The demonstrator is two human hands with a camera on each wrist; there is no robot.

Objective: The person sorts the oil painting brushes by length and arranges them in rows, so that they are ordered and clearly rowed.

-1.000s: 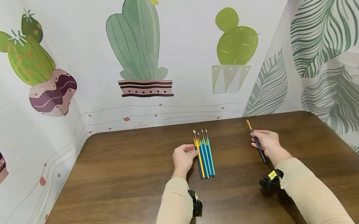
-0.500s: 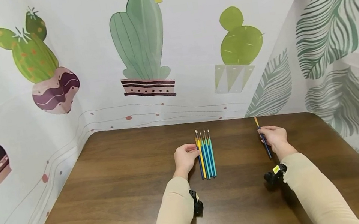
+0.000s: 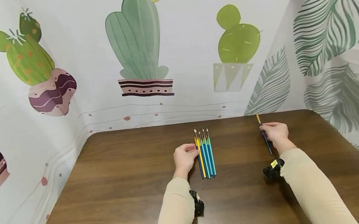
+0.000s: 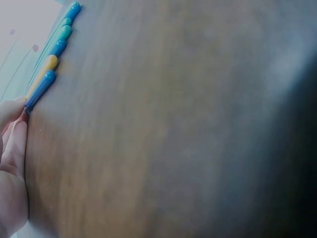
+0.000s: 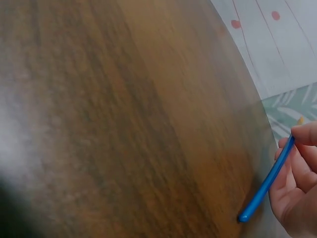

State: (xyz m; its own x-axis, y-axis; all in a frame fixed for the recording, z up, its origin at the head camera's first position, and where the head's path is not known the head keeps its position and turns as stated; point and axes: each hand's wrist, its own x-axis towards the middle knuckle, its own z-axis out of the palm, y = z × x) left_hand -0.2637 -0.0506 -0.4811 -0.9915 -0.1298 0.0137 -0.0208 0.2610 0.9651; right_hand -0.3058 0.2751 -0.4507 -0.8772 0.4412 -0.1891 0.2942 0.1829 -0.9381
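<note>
Several paintbrushes (image 3: 209,157) with turquoise, blue and yellow handles lie side by side on the table, bristles toward the far edge. My left hand (image 3: 184,160) is at the left end of this row, thumb and fingertips pinching the outermost dark blue paintbrush (image 4: 42,89), whose handle end shows in the left wrist view. Off to the right, my right hand (image 3: 277,134) pinches another blue paintbrush (image 5: 267,183) between thumb and fingers. Its tan bristles point toward the table's far edge, and its handle end slants back toward me.
The brown wooden table (image 3: 122,172) has rounded far corners. Behind it hangs a white cloth (image 3: 188,50) printed with cacti and leaves. Each wrist carries a small black camera, one by the left sleeve (image 3: 170,211) and one by the right sleeve (image 3: 311,185).
My right hand has moved right with its blue paintbrush, away from the row, and slightly toward the far edge. The left hand and the row of brushes stay in place.
</note>
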